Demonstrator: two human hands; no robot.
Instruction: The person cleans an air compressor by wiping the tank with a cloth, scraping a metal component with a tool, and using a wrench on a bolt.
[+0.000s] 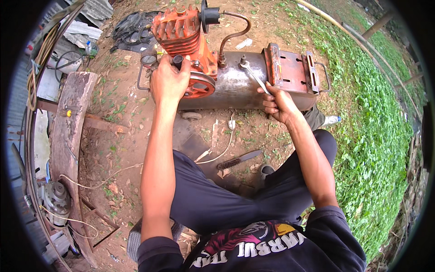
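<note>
An orange compressor pump point(178, 34) with a pulley wheel point(201, 86) is mounted on a dull steel tank point(215, 102). My left hand point(166, 79) grips the pump's lower front by a short black cylinder point(178, 60), just left of the wheel. My right hand point(278, 103) is closed on a silver wrench point(256, 76), whose head is at a threaded fitting point(243, 60) on the tank's top. A curved metal pipe point(242, 19) runs from the pump to another fitting on the tank. An orange slotted bracket point(290, 68) sits at the tank's right, and a gauge point(148, 59) at its left.
A wooden plank point(70, 118) with scrap metal sheets lies at the left, beside a metal machine part point(54, 203). A wire brush point(238, 159) and a white cable point(213, 158) lie on the dirt between my legs and the tank. Grass point(371, 163) covers the right side.
</note>
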